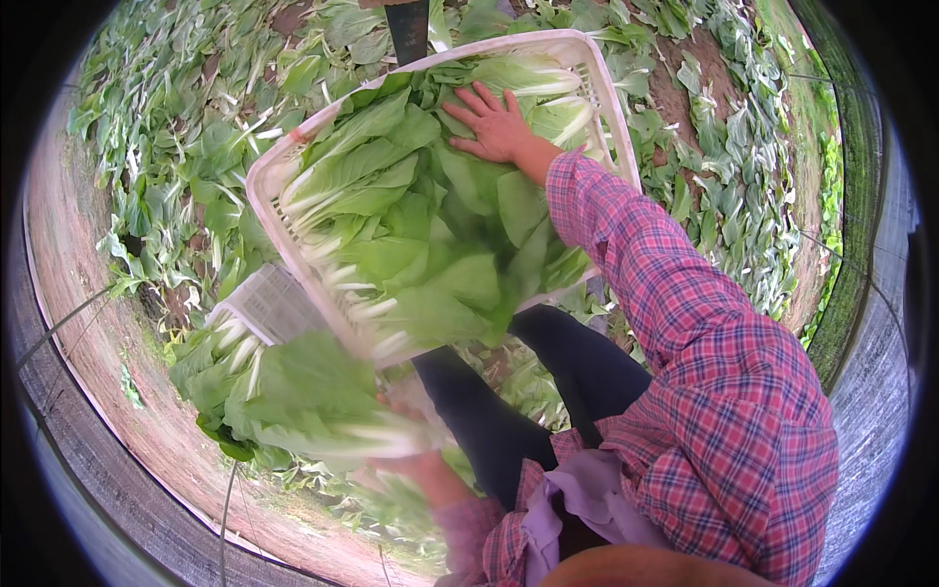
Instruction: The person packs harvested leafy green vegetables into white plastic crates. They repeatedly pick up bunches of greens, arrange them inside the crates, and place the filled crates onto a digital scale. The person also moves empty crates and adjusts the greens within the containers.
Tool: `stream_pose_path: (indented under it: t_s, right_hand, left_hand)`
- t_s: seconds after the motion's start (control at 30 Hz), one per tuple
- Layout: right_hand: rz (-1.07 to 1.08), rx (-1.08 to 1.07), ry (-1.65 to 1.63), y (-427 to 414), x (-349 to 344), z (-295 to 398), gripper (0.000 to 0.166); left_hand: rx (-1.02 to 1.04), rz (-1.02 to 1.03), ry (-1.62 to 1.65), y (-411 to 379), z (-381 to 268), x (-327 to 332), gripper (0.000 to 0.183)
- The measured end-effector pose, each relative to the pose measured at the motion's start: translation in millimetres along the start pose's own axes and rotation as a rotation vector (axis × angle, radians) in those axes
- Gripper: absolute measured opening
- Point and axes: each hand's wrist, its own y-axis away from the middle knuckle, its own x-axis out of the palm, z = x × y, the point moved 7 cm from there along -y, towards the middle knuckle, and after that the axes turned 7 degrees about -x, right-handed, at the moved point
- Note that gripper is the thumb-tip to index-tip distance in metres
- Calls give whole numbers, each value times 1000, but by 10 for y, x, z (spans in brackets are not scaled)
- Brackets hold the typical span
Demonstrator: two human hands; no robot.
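Note:
Leafy greens with white stalks fill a white plastic crate before me. My right hand lies spread, palm down, on the leaves near the crate's far side. Below the crate's near left corner, my left hand grips a head of leafy greens by its white stalk end, its leaves pointing left; the hand is blurred and partly hidden. The head overlaps more greens at a second, lighter crate.
Cut leaves and stalks cover the soil around the crates. My legs are just below the full crate. A dark upright object stands at its far edge. Thin hoops and a dark sheet border run along the left.

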Motion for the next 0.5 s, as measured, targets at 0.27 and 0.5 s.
stream_pose_path:
  t_s: [0.27,0.5]
  right_hand:
    - [3,-72,-90,-125,36,-160,65]
    - [-387,-212,-363,447,-1353,745,54]
  left_hand:
    - [115,60,91,48,-99,63,76]
    - [177,-75,42,347,-291,-249,77]
